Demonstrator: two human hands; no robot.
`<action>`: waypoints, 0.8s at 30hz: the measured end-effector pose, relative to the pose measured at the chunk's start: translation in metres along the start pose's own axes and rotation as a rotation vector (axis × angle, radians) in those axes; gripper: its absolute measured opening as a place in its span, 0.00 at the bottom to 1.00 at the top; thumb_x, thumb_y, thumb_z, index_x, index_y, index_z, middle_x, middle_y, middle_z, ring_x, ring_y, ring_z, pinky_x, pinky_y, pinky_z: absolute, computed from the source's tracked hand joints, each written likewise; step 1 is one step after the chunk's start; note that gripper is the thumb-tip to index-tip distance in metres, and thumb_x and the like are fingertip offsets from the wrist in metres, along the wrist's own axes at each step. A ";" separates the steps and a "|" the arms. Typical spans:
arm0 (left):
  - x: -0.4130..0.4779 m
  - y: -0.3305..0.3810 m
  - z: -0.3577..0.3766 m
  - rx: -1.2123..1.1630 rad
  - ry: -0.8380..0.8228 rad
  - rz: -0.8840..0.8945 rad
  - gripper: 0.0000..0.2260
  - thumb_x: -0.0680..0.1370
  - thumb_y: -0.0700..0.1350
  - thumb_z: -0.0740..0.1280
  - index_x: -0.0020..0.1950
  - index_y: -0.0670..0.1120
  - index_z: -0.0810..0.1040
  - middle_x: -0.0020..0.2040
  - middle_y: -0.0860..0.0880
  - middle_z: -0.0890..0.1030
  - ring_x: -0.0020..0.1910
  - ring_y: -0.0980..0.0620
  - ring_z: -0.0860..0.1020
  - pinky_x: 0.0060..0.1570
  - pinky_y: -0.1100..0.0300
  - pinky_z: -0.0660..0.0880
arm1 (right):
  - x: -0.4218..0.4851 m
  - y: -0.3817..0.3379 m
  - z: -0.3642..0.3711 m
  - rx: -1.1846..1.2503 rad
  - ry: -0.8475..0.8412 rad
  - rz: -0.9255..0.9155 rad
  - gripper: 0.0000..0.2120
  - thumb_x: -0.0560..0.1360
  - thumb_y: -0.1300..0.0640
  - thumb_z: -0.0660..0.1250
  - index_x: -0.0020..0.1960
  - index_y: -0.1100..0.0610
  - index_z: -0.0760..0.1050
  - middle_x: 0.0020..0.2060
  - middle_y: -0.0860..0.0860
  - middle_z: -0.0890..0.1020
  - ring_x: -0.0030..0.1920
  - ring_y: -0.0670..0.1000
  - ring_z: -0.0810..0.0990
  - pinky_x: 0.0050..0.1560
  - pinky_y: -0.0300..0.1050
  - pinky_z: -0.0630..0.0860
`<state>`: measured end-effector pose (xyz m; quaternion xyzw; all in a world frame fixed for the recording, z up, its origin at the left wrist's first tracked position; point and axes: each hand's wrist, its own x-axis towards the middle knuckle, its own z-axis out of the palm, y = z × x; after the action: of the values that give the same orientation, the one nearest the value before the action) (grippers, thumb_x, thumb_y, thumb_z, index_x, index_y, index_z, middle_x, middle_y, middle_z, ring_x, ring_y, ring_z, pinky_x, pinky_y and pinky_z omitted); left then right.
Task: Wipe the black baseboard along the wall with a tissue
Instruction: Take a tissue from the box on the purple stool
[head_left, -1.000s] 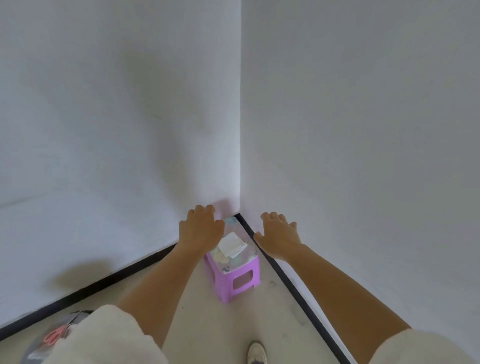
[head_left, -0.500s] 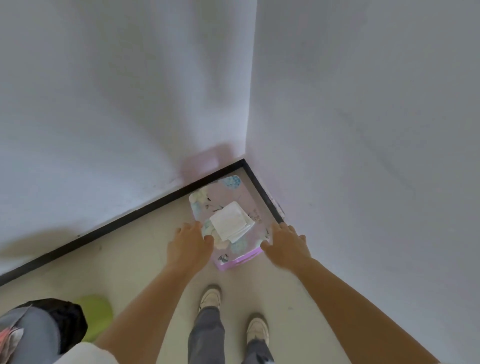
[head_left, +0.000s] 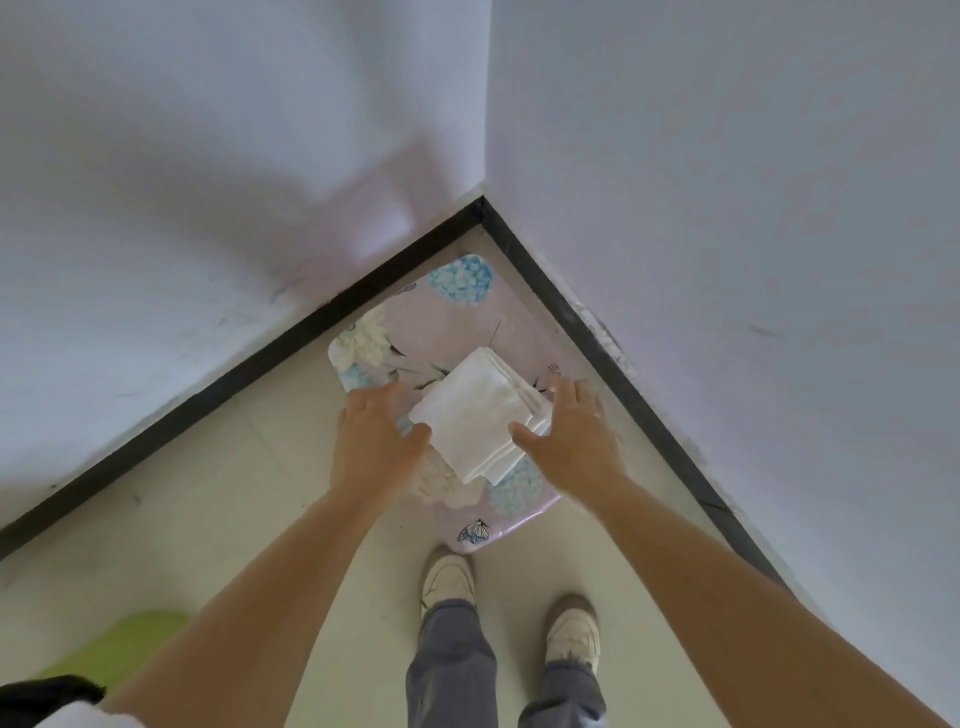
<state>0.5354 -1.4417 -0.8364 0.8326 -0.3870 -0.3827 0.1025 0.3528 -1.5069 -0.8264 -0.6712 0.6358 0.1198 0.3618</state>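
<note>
Lying folded square, the white tissue (head_left: 475, 415) sits near the black baseboard (head_left: 260, 362).

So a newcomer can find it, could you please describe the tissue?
Look to the floor corner where the black baseboard of the two white walls meets; a stool with a pale floral top stands there. The tissue is the folded white stack lying on that top, the only plain white thing among the printed flowers.
</note>
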 end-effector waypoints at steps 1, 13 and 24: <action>0.005 0.000 0.003 -0.047 0.043 -0.011 0.19 0.71 0.44 0.64 0.62 0.51 0.73 0.59 0.48 0.72 0.56 0.51 0.69 0.48 0.57 0.70 | 0.003 0.000 0.004 -0.012 0.017 0.007 0.30 0.74 0.43 0.65 0.69 0.57 0.61 0.63 0.51 0.68 0.64 0.52 0.67 0.61 0.49 0.68; -0.026 0.058 -0.013 -0.348 -0.179 -0.163 0.11 0.73 0.47 0.67 0.38 0.40 0.72 0.29 0.50 0.68 0.29 0.53 0.67 0.30 0.63 0.63 | -0.025 -0.009 -0.015 0.749 -0.064 0.216 0.11 0.68 0.63 0.69 0.48 0.68 0.75 0.36 0.54 0.74 0.36 0.51 0.72 0.37 0.43 0.70; -0.177 0.202 -0.141 -0.606 -0.425 0.269 0.06 0.76 0.46 0.67 0.52 0.49 0.77 0.44 0.52 0.84 0.45 0.53 0.82 0.44 0.58 0.78 | -0.206 0.011 -0.199 1.318 -0.242 0.064 0.14 0.67 0.61 0.73 0.52 0.62 0.78 0.41 0.53 0.83 0.39 0.48 0.82 0.37 0.38 0.77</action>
<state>0.4497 -1.4685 -0.5462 0.6087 -0.3747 -0.6265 0.3108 0.2495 -1.4748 -0.5610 -0.2727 0.5505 -0.2083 0.7610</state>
